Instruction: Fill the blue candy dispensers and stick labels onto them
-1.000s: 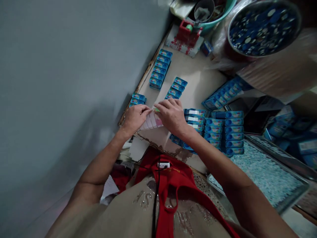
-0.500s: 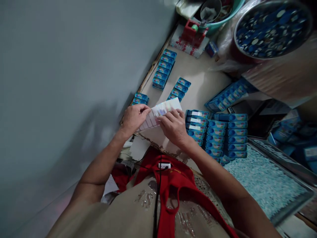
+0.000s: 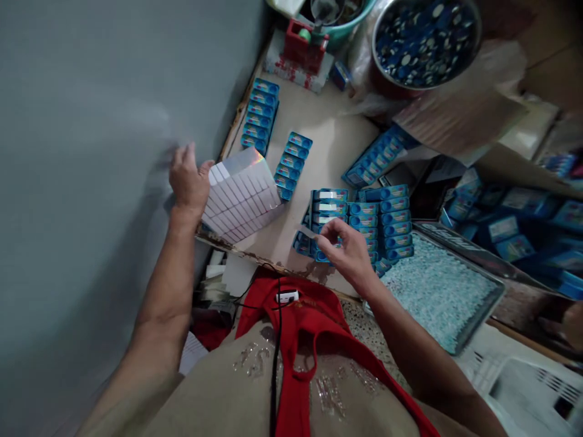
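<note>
Right hand (image 3: 348,252) pinched shut on a single sticker (image 3: 306,231), thumb and forefinger closed on one end, the strip jutting out leftward just above the near rows of blue boxes (image 3: 364,221). Left hand (image 3: 189,182) closed on the sticker sheet (image 3: 241,194), gripping its left edge, thumb on top, the sheet lifted off the tabletop (image 3: 328,145) and tilted, its far corner catching a rainbow sheen. Judged from looks: sticker very light, thin and floppy, likely tacky on one face, so best held by one bare end, never flat across the glue; sheet light too but stiffer, liable to bow if held only by a corner, so best gripped along an edge as here. Farther out, two more short rows of blue boxes by the grey wall (image 3: 91,152), a tray of pale pellets (image 3: 437,291) to the right, a metal bowl of blue caps (image 3: 426,36) beyond, a red tape dispenser (image 3: 303,42) at the far edge.
</note>
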A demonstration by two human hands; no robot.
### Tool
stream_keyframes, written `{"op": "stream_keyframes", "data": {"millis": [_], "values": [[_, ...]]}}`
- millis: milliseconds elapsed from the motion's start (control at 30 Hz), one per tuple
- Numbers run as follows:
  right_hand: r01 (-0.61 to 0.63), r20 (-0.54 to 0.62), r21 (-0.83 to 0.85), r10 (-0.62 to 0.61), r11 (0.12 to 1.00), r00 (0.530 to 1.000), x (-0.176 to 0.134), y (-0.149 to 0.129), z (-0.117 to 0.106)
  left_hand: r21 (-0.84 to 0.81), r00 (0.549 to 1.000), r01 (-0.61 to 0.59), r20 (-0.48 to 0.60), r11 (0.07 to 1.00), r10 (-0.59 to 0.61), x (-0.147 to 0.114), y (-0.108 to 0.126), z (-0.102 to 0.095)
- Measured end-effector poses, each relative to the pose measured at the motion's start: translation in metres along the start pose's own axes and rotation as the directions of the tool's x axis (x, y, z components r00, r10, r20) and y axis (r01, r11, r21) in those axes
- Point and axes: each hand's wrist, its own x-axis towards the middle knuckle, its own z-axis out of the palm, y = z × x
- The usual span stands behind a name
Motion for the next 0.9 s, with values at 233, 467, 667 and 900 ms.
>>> {"op": "stream_keyframes", "data": {"millis": [233, 467, 667, 900], "values": [[-0.208, 0.058, 0.165, 0.201, 0.964, 0.978, -0.023, 0.036, -0.027, -0.654, 0.775, 0.317, 0.596, 0.687, 0.211, -0.132, 0.082, 0.045], [-0.261, 0.125, 0.226, 0.238, 0.938, 0.963, -0.026, 0.043, -0.031, -0.594, 0.525, 0.697, 0.804, 0.401, 0.278, -0.165, 0.117, 0.091], [-0.301, 0.089, 0.148, 0.29, 0.942, 0.953, -0.018, 0.059, -0.025, -0.555, 0.55, 0.679, 0.818, 0.481, 0.168, -0.164, 0.127, 0.084], [-0.241, -0.157, -0.364, 0.196, 0.9, 0.968, 0.003, 0.087, -0.004, -0.583, 0.685, 0.61, 0.728, 0.537, 0.012, -0.153, 0.13, 0.106]]}}
